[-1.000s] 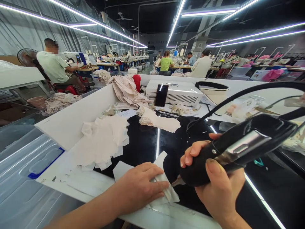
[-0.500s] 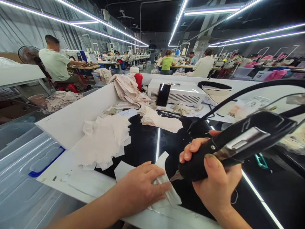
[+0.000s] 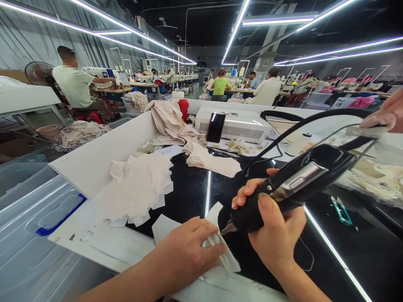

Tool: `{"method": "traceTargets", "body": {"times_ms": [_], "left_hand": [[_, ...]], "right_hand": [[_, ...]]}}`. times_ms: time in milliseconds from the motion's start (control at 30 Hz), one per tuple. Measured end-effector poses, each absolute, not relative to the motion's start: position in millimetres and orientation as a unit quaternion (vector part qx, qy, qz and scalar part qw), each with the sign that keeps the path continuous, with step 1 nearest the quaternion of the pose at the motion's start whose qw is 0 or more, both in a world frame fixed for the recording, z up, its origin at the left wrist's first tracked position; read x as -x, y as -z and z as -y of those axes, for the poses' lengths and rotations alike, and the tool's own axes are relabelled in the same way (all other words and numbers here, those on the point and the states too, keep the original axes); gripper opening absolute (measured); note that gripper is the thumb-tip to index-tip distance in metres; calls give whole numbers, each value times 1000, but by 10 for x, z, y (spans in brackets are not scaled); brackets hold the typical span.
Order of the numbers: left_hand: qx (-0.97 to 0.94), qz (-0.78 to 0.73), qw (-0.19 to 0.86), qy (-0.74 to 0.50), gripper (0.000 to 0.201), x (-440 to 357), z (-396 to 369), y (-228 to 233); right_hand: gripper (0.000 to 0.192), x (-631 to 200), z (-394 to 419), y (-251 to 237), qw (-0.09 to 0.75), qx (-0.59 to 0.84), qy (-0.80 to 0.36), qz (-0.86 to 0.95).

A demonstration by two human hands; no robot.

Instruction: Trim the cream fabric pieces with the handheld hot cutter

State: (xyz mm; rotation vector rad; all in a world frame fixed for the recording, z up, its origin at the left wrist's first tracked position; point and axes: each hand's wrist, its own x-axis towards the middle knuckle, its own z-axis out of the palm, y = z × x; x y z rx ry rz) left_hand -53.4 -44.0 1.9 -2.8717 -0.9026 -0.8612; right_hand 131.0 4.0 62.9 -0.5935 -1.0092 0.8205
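Observation:
My left hand (image 3: 197, 249) is closed over a white fabric piece (image 3: 229, 258) near the front edge of the black table surface. Its fingers and thumb grip the folded layers, and part of the cloth is hidden under the palm. My right hand (image 3: 277, 235) wraps round a black corded handheld power tool (image 3: 299, 180) with a silver lever plate. The tool slants down to the left. Its pointed metal tip (image 3: 228, 228) is right beside the fabric at my left fingertips; whether it touches I cannot tell.
Stacked pale fabric pieces (image 3: 138, 188) lie left, more (image 3: 212, 159) behind. A phone (image 3: 215, 128) leans on a white vented box (image 3: 233, 121). Teal thread snips (image 3: 341, 211) lie right. Another person's hand (image 3: 382, 113) is at the right edge near the cable (image 3: 289, 121). People sit at sewing machines beyond.
My right hand has moved the power tool left, bringing its tip closer to the fabric. My left hand stays nearly still. Another person's hand shows more at the right edge.

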Motion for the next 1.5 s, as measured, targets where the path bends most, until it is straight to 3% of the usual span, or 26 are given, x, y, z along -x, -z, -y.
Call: {"method": "traceTargets", "body": {"times_ms": [167,567,767,1500], "left_hand": [[897,304,25,320,29,448,601,1],[942,206,-127,234,27,594,-53,-144],[940,198,-146,236,27,721,-117,-138],[967,151,-72,191,26,832,-127,-117]], "right_hand": [[38,-1353,12,-626,752,272,-377,466],[45,-1390,83,-636,757,273,-376,460],[43,-1397,108,-636,756,268,-370,470],[44,-1391,103,-670,760,273,-368,461]]}}
